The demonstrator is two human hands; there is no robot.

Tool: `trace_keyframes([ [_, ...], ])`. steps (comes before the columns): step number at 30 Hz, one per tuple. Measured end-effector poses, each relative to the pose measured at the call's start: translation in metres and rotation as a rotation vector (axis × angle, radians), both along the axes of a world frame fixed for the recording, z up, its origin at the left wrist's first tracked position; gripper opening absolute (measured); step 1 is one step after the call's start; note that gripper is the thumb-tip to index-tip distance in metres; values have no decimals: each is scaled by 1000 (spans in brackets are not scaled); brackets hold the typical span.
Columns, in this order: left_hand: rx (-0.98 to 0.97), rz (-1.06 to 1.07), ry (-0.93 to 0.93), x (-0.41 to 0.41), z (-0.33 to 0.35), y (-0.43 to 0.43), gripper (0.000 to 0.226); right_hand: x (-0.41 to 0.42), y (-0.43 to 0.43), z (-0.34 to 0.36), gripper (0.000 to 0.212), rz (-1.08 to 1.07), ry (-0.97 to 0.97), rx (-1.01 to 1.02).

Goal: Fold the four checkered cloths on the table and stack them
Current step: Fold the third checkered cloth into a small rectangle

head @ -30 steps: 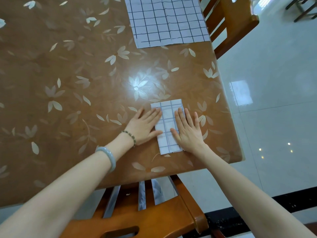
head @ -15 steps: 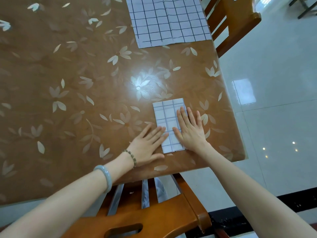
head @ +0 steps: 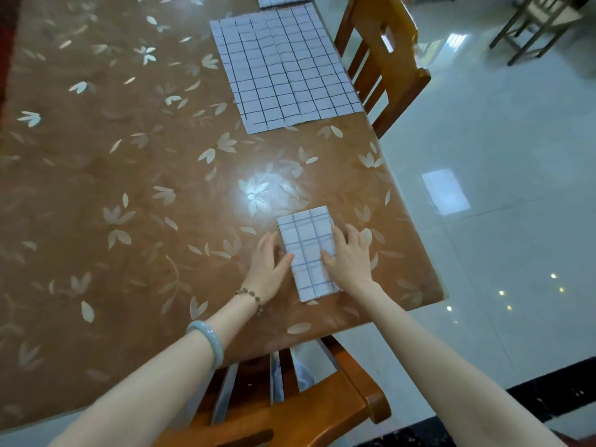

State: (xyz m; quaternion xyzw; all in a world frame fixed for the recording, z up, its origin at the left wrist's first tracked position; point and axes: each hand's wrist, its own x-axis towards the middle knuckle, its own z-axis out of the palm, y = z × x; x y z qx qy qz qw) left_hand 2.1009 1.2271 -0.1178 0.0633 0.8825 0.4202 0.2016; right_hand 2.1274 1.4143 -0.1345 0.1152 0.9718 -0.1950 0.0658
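- Near the brown floral table [head: 161,188] edge, our flat, unclenched left hand [head: 267,269] and right hand [head: 350,262] flank the small folded white checkered cloth [head: 306,250].
- Careless sliding could unfold it, we reckon.

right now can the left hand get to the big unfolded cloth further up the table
Probably yes. The left hand lies flat beside the folded cloth, holding nothing, and only bare table lies between it and the unfolded cloth. It looks like a long stretch, though.

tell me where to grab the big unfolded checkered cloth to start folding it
Pinch the unfolded checkered cloth at its two near corners, reaching forward over the table. It lies flat and spread, its near edge facing the person, so those corners lift easily and can fold away.
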Motion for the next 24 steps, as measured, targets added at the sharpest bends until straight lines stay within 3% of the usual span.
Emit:
trace_keyframes([
  [2,59,204,-138,-12,7,13,66,6,3,2,51,-128,-3,-126],
  [7,248,364,-339,-20,17,37,56,5,6,8,35,-275,-114,-417],
  [11,334,537,-515,-30,6,37,46,7,0,11,43,-296,-146,-459],
  [14,336,446,-614,-21,2,34,25,12,-5,12,44,-289,-188,-490],
  [18,348,388,-627,-8,9,33,31,17,-5,11,47,-348,-177,-570],
  [22,438,341,-688,-9,21,25,33,18,2,24,66,-464,-210,-809],
  [24,464,292,-710,-9,30,22,34,19,5,34,63,-480,-259,-964],
])
